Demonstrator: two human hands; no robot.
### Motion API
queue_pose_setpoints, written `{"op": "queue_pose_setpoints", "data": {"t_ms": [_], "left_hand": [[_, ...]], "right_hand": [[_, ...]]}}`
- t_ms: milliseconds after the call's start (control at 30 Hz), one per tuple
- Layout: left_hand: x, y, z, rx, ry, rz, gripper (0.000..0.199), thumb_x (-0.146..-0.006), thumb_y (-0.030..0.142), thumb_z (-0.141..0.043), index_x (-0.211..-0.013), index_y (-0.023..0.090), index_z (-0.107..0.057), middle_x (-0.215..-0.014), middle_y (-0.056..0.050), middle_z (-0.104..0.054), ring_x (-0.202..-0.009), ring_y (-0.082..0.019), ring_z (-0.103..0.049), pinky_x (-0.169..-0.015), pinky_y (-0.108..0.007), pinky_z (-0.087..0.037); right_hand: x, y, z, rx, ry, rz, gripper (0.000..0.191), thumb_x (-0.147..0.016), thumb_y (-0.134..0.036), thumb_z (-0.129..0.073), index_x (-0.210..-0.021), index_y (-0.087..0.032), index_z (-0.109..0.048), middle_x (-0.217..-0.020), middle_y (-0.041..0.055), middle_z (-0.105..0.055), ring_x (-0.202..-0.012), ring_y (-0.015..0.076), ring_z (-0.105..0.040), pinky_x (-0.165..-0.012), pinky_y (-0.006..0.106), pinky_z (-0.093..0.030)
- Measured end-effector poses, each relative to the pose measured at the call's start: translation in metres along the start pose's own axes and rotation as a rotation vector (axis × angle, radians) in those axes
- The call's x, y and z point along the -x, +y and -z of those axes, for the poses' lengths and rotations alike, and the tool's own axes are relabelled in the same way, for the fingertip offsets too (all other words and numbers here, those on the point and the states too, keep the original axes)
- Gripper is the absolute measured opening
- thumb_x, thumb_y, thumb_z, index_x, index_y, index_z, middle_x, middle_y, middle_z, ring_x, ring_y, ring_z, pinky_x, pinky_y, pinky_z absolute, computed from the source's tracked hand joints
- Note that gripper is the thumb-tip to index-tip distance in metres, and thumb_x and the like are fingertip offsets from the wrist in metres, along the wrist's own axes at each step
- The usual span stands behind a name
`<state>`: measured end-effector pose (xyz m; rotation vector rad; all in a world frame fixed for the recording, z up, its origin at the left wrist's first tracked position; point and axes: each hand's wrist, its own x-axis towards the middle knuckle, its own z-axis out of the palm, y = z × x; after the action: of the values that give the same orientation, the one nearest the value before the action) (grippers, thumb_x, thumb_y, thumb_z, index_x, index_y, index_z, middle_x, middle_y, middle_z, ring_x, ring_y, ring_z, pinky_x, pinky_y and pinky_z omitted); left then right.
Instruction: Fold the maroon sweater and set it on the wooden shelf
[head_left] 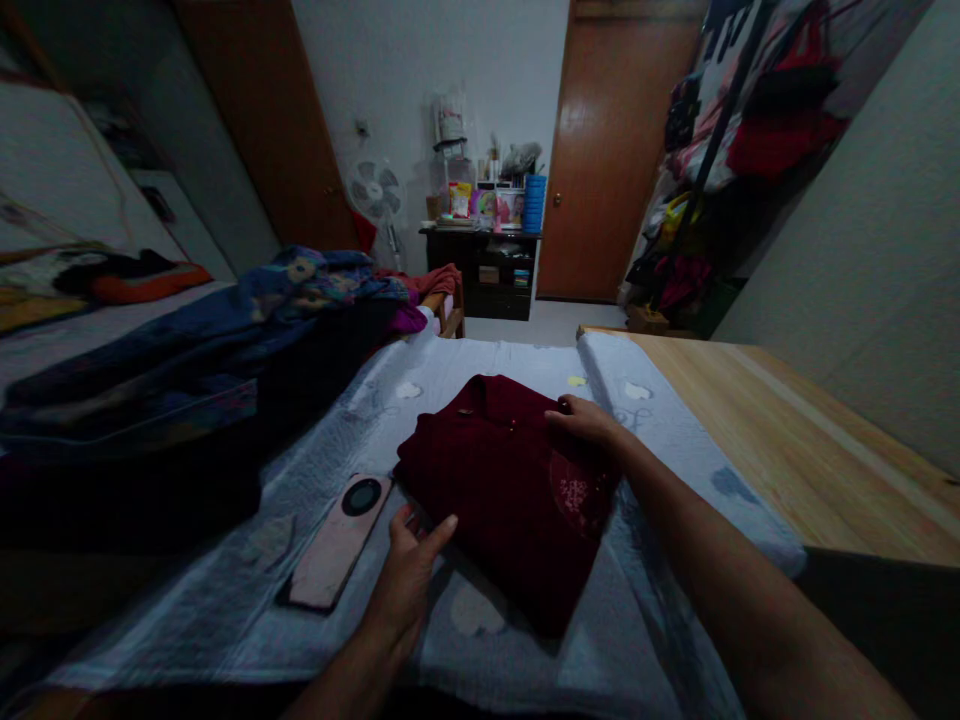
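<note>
A dark red folded garment [502, 480], which looks like a sweater, lies on the bed in front of me. Its neckline with small buttons faces away, and a pink flower pattern shows on its right part. My left hand [412, 560] is at the near left edge, thumb over the cloth and fingers partly hidden at its border. At the far right edge, my right hand [589, 420] grips the cloth, with its fingers curled over the side. A pink phone-like device [341, 540] with a round dark camera ring lies left of my left hand.
A pale blue sheet with heart shapes [480, 615] covers the bed. Dark clothes and a blue patterned cover [187, 350] are heaped at left. A bare wooden board [750, 430] lies at right. A black cabinet [480, 270], fan [377, 190] and door [615, 150] stand beyond.
</note>
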<state>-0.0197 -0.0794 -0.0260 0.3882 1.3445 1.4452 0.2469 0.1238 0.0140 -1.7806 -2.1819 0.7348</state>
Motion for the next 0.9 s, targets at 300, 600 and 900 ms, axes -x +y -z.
{"op": "queue_pose_setpoints", "data": {"t_ms": [300,600,900], "left_hand": [[-0.013,0.005,-0.024,0.22,-0.118,0.189,0.032,-0.079,0.009,-0.067,-0.111,0.012,-0.064,-0.105,-0.012,-0.072,-0.099,-0.022,-0.068,-0.1,-0.037,-0.048],[-0.014,-0.013,-0.039,0.258,-0.14,0.19,0.05,-0.071,0.011,-0.075,-0.119,0.017,-0.062,-0.107,-0.009,-0.072,-0.1,-0.024,-0.068,-0.098,-0.04,-0.051],[-0.019,-0.035,-0.047,0.328,-0.066,0.087,0.05,-0.073,0.017,-0.074,-0.122,0.02,-0.06,-0.11,-0.008,-0.072,-0.104,-0.024,-0.066,-0.1,-0.042,-0.049]], "right_hand": [[-0.023,0.029,-0.002,-0.455,-0.345,-0.242,0.058,-0.07,-0.063,-0.067,-0.104,-0.016,-0.067,-0.103,0.014,-0.07,-0.083,0.0279,-0.067,-0.075,0.04,-0.054],[-0.025,0.018,0.0,-0.795,-0.58,-0.507,0.049,-0.076,-0.055,-0.065,-0.103,-0.014,-0.065,-0.09,0.0123,-0.072,-0.081,0.0263,-0.067,-0.08,0.042,-0.053],[-0.032,0.033,-0.005,-0.96,-0.657,-0.477,0.042,-0.074,-0.04,-0.067,-0.106,-0.014,-0.064,-0.088,0.0098,-0.073,-0.079,0.0245,-0.069,-0.083,0.04,-0.053]]}}
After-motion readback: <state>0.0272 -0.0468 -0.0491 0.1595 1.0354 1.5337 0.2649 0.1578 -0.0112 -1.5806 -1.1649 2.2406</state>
